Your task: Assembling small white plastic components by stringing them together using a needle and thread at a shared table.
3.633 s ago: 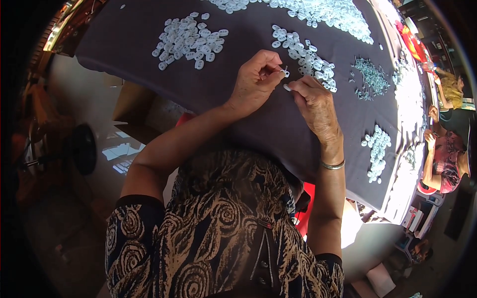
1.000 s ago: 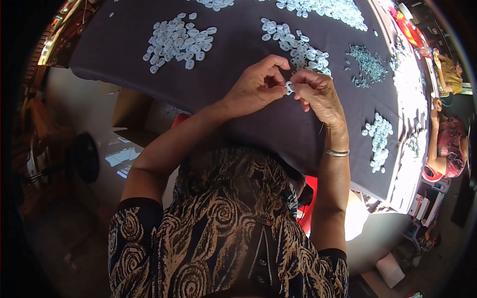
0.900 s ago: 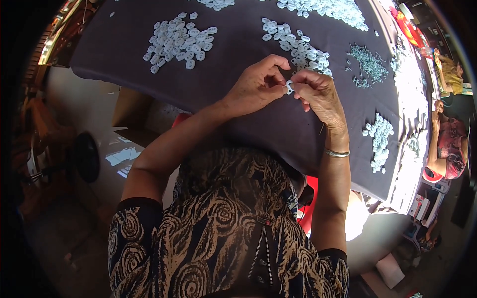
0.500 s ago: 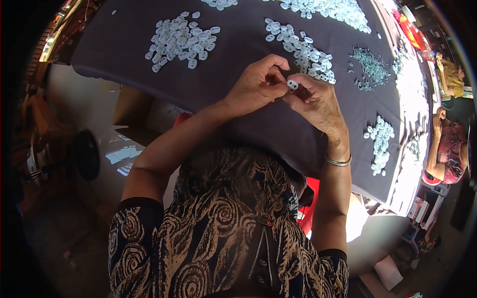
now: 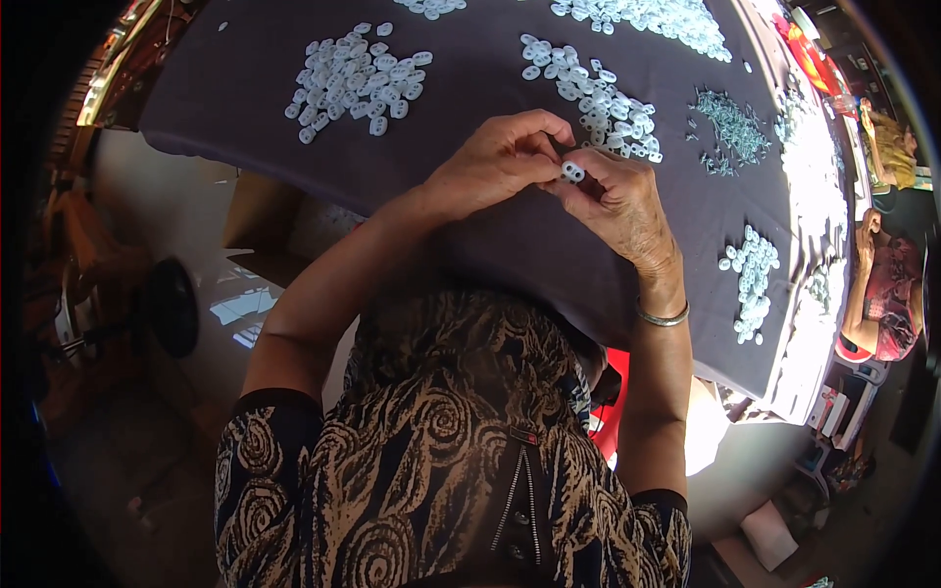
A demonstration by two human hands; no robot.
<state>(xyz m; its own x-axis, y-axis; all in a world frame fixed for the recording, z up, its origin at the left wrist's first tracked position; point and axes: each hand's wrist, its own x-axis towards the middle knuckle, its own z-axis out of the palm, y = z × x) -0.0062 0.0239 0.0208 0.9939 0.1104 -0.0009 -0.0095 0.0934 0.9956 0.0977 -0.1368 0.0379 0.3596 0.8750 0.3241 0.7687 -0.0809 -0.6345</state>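
A table under a dark cloth [image 5: 451,93] fills the upper view, and along its far side spreads a broad heap of white oval pieces [image 5: 657,22]. A loose pile of two-holed white ovals [image 5: 358,83] lies to the left, a longer cluster of similar ovals [image 5: 619,106] just beyond the fingers. The left hand [image 5: 487,169] and right hand [image 5: 624,201] meet above the cloth near its close edge. Farther right are a narrow group of small white pieces [image 5: 753,284] and a scatter of thin grey-green metal fasteners [image 5: 732,135]. Smallest of all, a white two-holed piece [image 5: 572,171] sits at the fingertips, holes showing: the right thumb and forefinger clasp it, while the left thumb and forefinger close in at its left edge; whether they pinch it or something slim against it is hidden. It looks like moulded plastic, so probably very light, stiff and hard to break, though its smooth, rounded rim could slip or spin under damp fingers. The surest hold is likely a thumb-and-forefinger pinch on opposite outer edges, keeping the holes uncovered.
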